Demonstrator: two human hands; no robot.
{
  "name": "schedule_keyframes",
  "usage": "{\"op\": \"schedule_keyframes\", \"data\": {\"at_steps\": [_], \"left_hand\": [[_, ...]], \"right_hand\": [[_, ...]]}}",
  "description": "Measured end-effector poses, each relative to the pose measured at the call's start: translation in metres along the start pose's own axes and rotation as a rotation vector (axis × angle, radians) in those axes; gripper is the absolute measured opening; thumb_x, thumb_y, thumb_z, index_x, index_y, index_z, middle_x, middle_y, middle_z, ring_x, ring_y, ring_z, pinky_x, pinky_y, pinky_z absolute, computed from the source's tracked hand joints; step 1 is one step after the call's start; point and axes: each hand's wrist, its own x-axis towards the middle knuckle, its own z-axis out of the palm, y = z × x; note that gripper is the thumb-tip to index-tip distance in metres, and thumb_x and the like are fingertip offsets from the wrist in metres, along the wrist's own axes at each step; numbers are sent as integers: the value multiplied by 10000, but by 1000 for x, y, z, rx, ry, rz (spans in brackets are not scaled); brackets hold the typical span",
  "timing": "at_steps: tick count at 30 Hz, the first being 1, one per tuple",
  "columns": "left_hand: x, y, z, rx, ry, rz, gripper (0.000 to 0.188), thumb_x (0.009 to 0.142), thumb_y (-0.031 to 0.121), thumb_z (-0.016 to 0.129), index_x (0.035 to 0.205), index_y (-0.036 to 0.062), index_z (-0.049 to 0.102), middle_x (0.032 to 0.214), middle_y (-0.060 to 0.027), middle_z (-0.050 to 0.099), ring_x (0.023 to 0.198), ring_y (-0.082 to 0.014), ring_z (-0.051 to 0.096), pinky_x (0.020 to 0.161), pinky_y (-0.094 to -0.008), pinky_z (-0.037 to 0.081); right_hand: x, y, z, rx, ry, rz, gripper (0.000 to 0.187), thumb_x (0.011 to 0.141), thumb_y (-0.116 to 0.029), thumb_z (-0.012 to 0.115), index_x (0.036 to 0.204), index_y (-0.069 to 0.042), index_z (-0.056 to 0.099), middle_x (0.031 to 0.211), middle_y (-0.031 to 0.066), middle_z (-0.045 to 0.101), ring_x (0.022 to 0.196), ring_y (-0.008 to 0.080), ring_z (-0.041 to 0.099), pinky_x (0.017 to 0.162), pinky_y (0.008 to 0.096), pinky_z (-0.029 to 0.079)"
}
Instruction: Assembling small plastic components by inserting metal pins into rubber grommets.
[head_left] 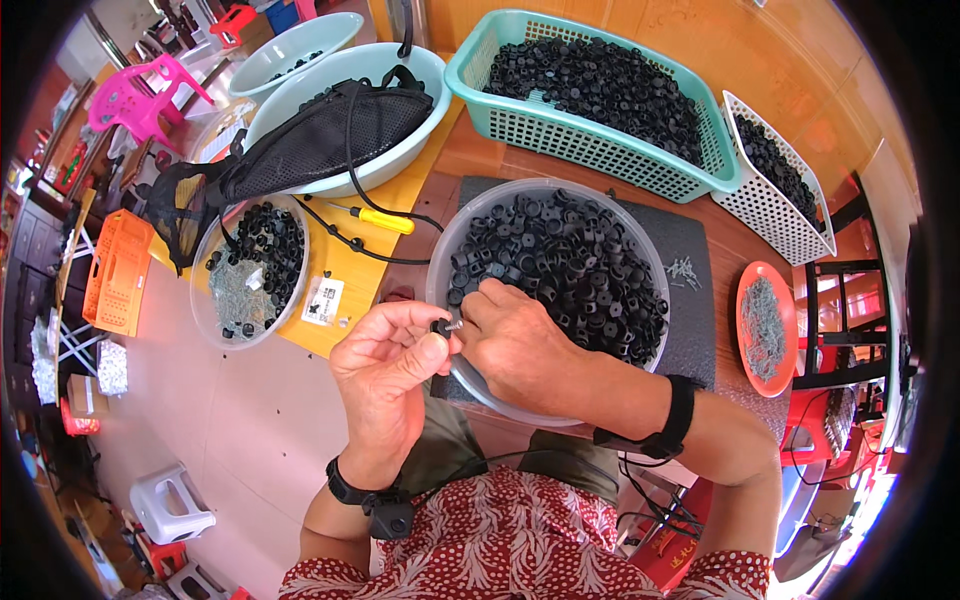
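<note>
My left hand point(385, 360) is closed, with thumb and index finger pinching a small black plastic part point(440, 327). A short silvery metal tip point(457, 325) sticks out of it toward my right hand. My right hand point(520, 345) meets it there, fingers curled in and pressed together; what they grip, if anything, is hidden. Both hands are over the near-left rim of a translucent grey bowl point(437, 255), heaped with small black plastic parts point(585, 265). The bowl stands on a dark grey mat point(692, 240), where several loose screws point(683, 272) lie to its right.
A red plate point(790, 325) of thin metal pieces sits right. Behind are a green basket point(600, 147) and a white basket point(768, 218) of black parts. Leftward lie a yellow-handled screwdriver point(385, 219), a clear bowl point(197, 295) of mixed parts and a black mesh bag point(330, 140) with cords.
</note>
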Motion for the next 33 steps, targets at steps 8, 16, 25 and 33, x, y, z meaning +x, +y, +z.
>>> {"op": "schedule_keyframes", "data": {"at_steps": [8,16,25,33], "left_hand": [[-3,2,12,0,-8,-19,229,786,51,696,971,-42,597,853,-103,649,741,-145,631,663,-232,511],[-7,-7,38,-60,-100,-25,223,796,29,683,982,-42,580,903,-117,635,814,-151,615,748,-273,525],[-10,-13,47,-132,-172,-83,230,789,12,684,983,-54,579,900,-121,637,803,-153,621,743,-275,530],[-12,-16,56,-9,-125,-83,270,747,89,743,942,-26,595,871,-112,625,740,-154,602,669,-254,499]], "right_hand": [[-12,-8,-55,458,129,362,166,723,-10,660,865,-2,575,792,117,559,661,242,559,580,341,456],[-39,-27,-62,783,308,591,259,763,12,655,1016,1,602,830,58,568,683,96,543,605,226,449],[-58,-34,-61,728,429,540,289,750,40,669,1030,4,607,883,63,581,683,92,544,602,217,448],[-64,-37,-70,1076,545,648,270,790,62,640,1054,12,614,908,50,580,778,74,549,699,200,454]]}}
